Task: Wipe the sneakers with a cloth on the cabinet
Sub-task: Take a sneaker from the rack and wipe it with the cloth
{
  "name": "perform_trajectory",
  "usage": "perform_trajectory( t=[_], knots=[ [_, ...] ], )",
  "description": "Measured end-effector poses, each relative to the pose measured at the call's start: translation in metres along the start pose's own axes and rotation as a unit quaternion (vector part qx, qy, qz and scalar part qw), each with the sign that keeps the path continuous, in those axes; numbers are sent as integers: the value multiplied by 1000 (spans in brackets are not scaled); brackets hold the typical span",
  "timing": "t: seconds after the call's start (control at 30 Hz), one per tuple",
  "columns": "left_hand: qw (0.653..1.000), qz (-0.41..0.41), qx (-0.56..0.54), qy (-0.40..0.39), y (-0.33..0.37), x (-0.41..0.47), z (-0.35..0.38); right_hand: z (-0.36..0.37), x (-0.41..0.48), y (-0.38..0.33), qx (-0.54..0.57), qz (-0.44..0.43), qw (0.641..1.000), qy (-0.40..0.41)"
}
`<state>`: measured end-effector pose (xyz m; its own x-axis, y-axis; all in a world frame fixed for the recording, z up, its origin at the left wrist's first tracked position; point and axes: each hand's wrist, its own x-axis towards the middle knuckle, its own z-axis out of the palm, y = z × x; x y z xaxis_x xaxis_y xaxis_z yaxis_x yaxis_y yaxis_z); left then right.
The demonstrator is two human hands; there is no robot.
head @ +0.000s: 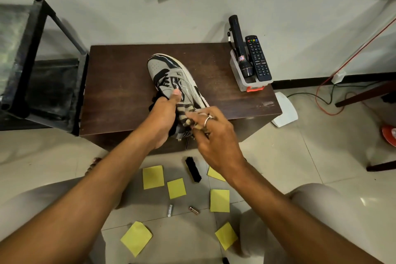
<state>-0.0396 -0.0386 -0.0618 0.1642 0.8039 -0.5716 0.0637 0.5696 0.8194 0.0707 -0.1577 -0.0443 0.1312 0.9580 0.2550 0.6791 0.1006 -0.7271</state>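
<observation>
A grey, white and black sneaker (169, 73) lies on the dark brown cabinet (120, 83), toe pointing away from me. My left hand (162, 118) grips its heel end, thumb pressed on the tongue. My right hand (212, 137), with a ring on one finger, pinches a striped cloth (186, 111) against the sneaker's near side by the heel. Most of the cloth is hidden under my fingers.
A clear holder (248, 83) with a black flashlight (239, 49) and a remote (258, 58) stands at the cabinet's back right. A black metal rack (42, 66) is on the left. On the floor lie a black brush (192, 169), several yellow sticky notes (153, 177) and two batteries (170, 210).
</observation>
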Motion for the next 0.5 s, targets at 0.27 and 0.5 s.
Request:
perform_trajectory(
  t=[0.27,0.5],
  knots=[
    [1000,5,-30,2,-3,-1,-4,1,-5,4,-29,11,999,-10],
    [999,18,-24,-15,-4,1,-5,-12,15,6,-59,104,993,1]
  ],
)
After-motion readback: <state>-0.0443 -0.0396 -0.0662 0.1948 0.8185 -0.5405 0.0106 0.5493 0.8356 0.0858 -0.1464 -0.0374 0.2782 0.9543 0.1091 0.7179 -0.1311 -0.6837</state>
